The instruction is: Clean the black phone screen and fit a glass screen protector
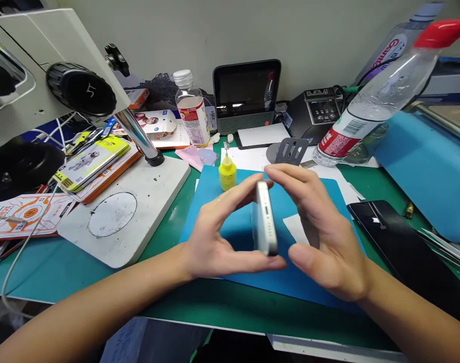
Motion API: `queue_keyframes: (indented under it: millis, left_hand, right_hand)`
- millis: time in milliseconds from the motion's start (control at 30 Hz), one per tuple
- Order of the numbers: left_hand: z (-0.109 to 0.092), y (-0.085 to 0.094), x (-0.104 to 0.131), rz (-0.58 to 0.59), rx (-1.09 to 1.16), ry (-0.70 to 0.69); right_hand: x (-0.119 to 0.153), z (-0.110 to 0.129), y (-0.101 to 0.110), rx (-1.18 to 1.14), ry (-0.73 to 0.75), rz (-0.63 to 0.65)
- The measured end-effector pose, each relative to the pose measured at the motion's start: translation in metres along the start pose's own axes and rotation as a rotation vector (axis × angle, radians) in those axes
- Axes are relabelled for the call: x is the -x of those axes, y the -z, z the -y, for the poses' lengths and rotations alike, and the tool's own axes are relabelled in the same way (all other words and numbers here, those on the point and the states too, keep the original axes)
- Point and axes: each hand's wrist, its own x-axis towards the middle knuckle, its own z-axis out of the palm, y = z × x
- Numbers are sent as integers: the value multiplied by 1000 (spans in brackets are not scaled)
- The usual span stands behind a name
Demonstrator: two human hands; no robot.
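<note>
A phone (pixel 266 219) is held on edge above the blue mat (pixel 230 287), its end with the charging port facing the camera. My left hand (pixel 222 232) grips it, fingers at the far edge and thumb under the near edge. On the phone's right side, my right hand (pixel 328 232) is curved with thumb and fingers apart; its fingertips come close to the phone's top edge, and whether they touch it is unclear. A small yellow bottle (pixel 227 175) with a needle tip stands behind my left hand. White paper (pixel 296 229) lies on the mat, partly hidden by my right hand.
At the left stands a microscope with a white base (pixel 154 201), beside stacked boxes (pixel 93 161). A drink bottle (pixel 192 113) and a screen device (pixel 248 91) are at the back. On the right are a large tilted bottle (pixel 366 113) and a long black panel (pixel 403 247).
</note>
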Motion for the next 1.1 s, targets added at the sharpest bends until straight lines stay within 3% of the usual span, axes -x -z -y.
queue_keyframes:
  millis: [167, 300, 433, 667, 1100]
  left_hand:
    - [8, -5, -12, 47, -80, -48]
    - [12, -5, -13, 81, -102, -54]
    - [16, -9, -11, 96, -84, -22]
    - [26, -11, -7, 74, -152, -116]
    - [29, -10, -8, 105, -169, -159]
  right_hand:
    - [-1, -1, 3, -335, -180, 12]
    - [-1, 2, 3, -428, -254, -32]
    - [-1, 5, 5, -429, -282, -48]
    - [-2, 7, 6, -374, -323, -34]
    - [0, 10, 11, -323, -317, -37]
